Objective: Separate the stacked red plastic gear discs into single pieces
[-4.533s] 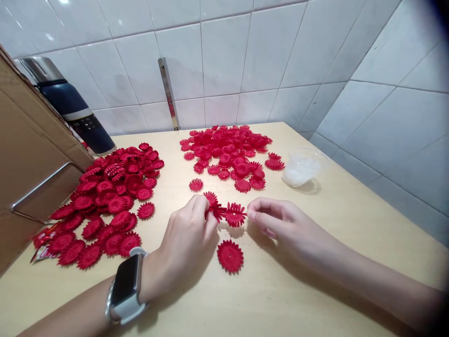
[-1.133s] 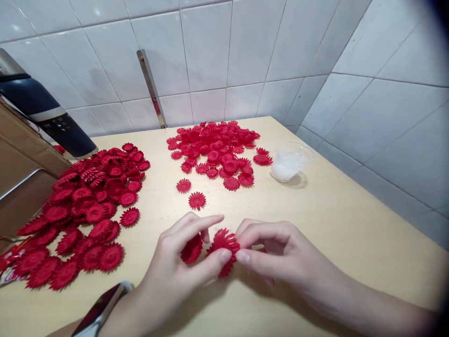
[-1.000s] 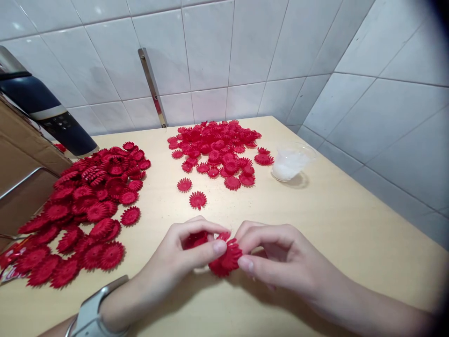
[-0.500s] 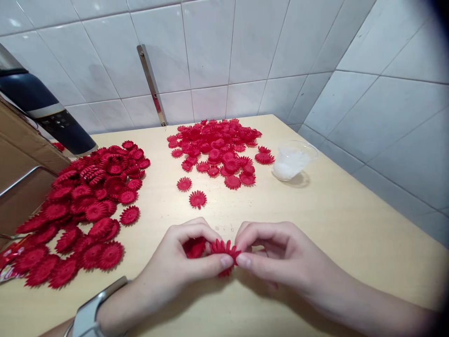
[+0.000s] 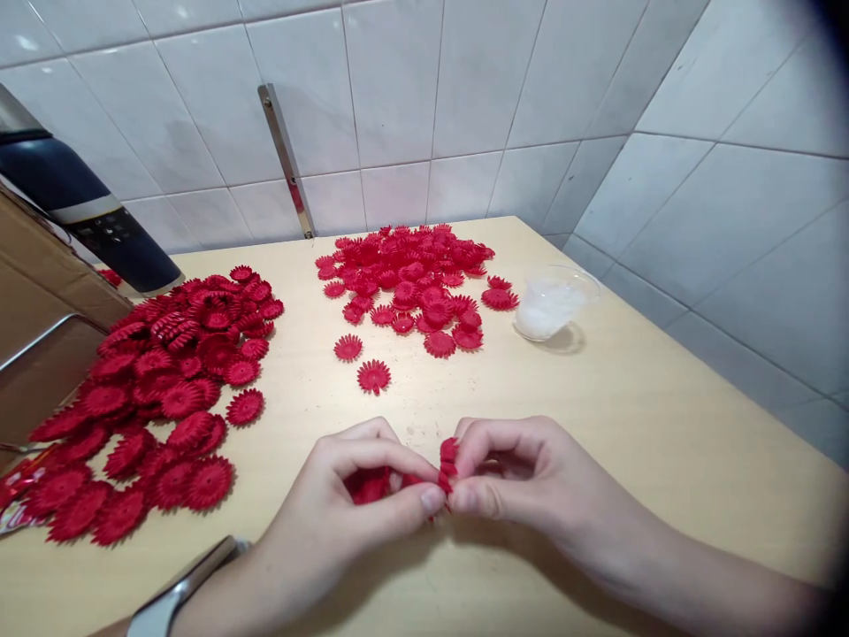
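Between my hands, near the front of the table, a red fabric flower piece (image 5: 448, 456) with a petal-like edge is turned nearly edge-on. My left hand (image 5: 378, 491) pinches it with thumb and forefinger, and more red flower material (image 5: 369, 486) shows inside its curled palm. From the other side, my right hand (image 5: 523, 473) is closed on the same piece with thumb and index finger. Two single red flower pieces (image 5: 374, 377) lie just beyond my hands. How the held layers join is hidden by my fingers.
A large heap of red flower pieces (image 5: 179, 372) lies at left, beside a cardboard box (image 5: 40, 292) and a dark bottle (image 5: 86, 203). Another pile (image 5: 411, 274) sits at the back. A clear plastic cup (image 5: 550, 305) with white contents stands back right, near the tiled wall (image 5: 749, 230).
The flower piece has turned from showing its spread petals to nearly edge-on, folded between the fingertips. My left hand has shifted slightly right; the piles are unchanged.
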### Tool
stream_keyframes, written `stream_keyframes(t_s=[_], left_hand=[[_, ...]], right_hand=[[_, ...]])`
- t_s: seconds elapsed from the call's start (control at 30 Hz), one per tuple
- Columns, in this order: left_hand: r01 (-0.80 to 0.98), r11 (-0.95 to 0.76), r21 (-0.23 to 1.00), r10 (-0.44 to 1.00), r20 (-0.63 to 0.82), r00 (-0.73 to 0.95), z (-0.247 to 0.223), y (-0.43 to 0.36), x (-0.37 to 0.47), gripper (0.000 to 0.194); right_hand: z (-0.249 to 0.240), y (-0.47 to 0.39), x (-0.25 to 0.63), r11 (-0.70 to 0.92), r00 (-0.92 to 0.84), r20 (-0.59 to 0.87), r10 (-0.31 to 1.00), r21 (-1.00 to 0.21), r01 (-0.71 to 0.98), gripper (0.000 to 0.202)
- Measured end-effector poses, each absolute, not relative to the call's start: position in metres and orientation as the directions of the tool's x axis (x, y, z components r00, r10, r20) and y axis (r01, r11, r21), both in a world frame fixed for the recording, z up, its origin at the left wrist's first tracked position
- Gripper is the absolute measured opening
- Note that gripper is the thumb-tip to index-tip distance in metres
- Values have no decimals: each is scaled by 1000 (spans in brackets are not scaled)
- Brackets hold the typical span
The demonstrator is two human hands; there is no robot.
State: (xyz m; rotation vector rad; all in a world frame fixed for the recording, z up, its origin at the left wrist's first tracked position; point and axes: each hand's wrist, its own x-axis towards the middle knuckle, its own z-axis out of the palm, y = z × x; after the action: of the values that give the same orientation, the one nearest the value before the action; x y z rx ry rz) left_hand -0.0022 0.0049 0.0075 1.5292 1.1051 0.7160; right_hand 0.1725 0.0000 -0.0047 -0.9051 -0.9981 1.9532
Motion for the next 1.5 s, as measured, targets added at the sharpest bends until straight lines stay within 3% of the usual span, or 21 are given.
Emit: stream_keyframes(t_s=[0.17, 0.3, 0.5, 0.63, 0.7, 0.77, 0.83, 0.93, 1.1, 1.2, 1.33, 1.5], left_hand=[[339, -50, 939, 911, -97, 402, 8, 5, -5, 8], [429, -147, 891, 913, -44, 405, 9, 9, -6, 12], [610, -326, 722, 939, 175, 295, 9, 24, -15, 16], [681, -244, 690, 966, 233, 110, 12, 41, -26, 12], [634, -168, 755, 980, 199, 22, 13, 49, -30, 17], [535, -84, 841, 991, 125, -41, 11, 55, -33, 26], [394, 9, 919, 993, 37, -110, 10, 58, -33, 35], [183, 112, 977, 988, -90, -126, 12, 54, -29, 37], [287, 164, 944, 967, -212, 145, 22, 31, -16, 45], [269, 44, 962, 950, -124, 287, 17, 19, -10, 44], [294, -123, 948, 955, 32, 296, 6, 8, -7, 19], [266, -210, 941, 937, 116, 331, 6, 1, -6, 12]], right_hand=[[-6, 2, 172, -418, -468, -272, 841, -876, -240, 12], [-3, 8, 172, -331, -434, -249, 866, -935, -124, 13], [-5, 17, 178, -246, -293, -227, 929, -969, -28, 19], [-12, 27, 188, -230, -75, -220, 973, -957, -176, 22], [-11, 32, 192, -228, 26, -241, 970, -945, -234, 20], [-9, 34, 193, -235, 58, -259, 964, -935, -266, 32], [-7, 34, 192, -231, 44, -252, 967, -934, -272, 48], [-6, 30, 189, -216, -1, -222, 975, -947, -236, 40], [-1, 16, 182, -173, -147, -156, 977, -979, -111, 13], [5, 7, 177, -144, -282, -122, 952, -988, -58, 3], [6, -1, 172, -225, -491, -178, 852, -974, -37, 10], [0, -4, 169, -294, -503, -202, 840, -950, -109, 13]])
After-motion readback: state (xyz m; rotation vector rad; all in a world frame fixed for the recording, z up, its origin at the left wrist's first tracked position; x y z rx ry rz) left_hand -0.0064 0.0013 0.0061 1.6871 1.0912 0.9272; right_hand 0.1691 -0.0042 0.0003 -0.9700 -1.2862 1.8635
